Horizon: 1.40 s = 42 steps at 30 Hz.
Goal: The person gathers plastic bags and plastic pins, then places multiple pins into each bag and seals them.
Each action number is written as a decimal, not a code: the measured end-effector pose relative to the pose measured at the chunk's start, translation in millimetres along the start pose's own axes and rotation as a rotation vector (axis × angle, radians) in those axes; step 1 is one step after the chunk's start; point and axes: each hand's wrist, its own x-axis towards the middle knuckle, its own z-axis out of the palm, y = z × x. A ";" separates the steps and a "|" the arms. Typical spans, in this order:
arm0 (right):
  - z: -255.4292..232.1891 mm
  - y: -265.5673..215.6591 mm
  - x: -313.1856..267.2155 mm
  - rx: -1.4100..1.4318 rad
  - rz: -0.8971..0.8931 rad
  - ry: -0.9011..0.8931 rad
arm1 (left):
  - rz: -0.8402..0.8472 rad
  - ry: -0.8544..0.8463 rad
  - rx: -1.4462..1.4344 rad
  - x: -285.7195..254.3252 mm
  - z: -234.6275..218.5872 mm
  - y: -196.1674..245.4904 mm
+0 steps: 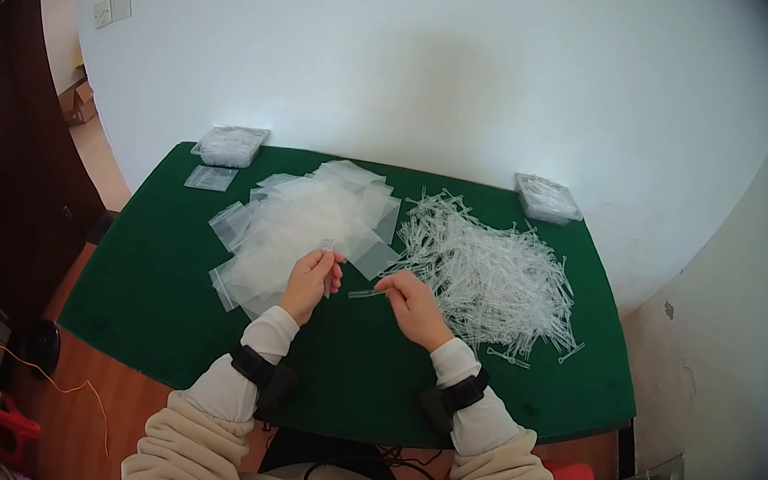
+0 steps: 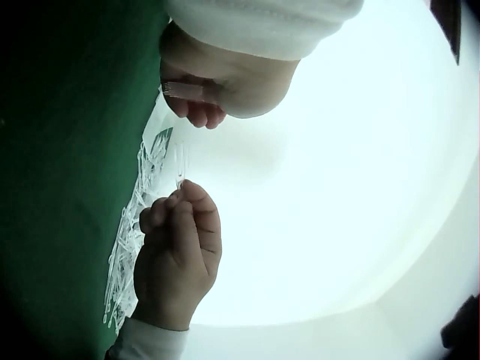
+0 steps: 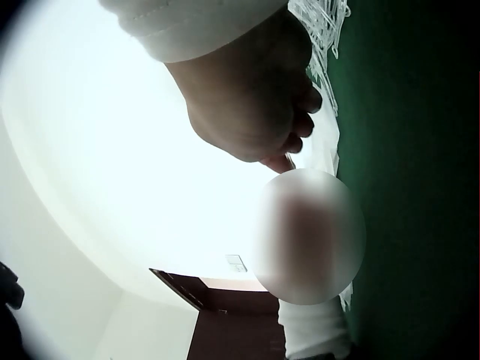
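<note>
My left hand (image 1: 306, 286) grips a bundle of slim clear plastic sticks; a small looped end shows above the fingers in the head view. In the left wrist view the bundle's ends (image 2: 184, 91) stick out below the curled fingers. Opposite it, my right hand (image 1: 417, 313) pinches a clear plastic stick (image 1: 363, 294) between thumb and fingers, pointing toward the left hand. Just beyond the right hand lies a large loose pile of the same ring-ended sticks (image 1: 489, 271). A heap of clear flat plastic bags (image 1: 303, 218) spreads beyond the left hand.
A clear box of packed items (image 1: 230, 146) stands at the table's back left, with a small flat packet (image 1: 211, 177) before it. Another filled box (image 1: 548, 200) is at the back right. Green cloth (image 1: 352, 384) covers the table; a white wall rises behind.
</note>
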 end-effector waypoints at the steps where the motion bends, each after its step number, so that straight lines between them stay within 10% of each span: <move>1: -4.4 -12.1 0.1 0.046 0.020 -0.134 | -0.009 0.001 0.001 -1.9 0.5 -2.8; 6: -5.1 -28.3 0.0 0.122 -0.039 -0.343 | -0.142 -0.212 0.088 -8.2 13.3 -5.5; 12: -9.5 -32.2 0.9 0.200 0.168 -0.180 | -0.214 -0.444 0.171 -15.1 19.4 -1.6; 22: 2.5 -10.2 -2.4 0.431 0.254 0.137 | -0.247 -0.465 0.021 -19.8 22.7 6.3; 42: -6.0 -27.9 -1.5 0.496 0.298 0.048 | 0.069 -0.597 0.235 -22.0 27.0 2.4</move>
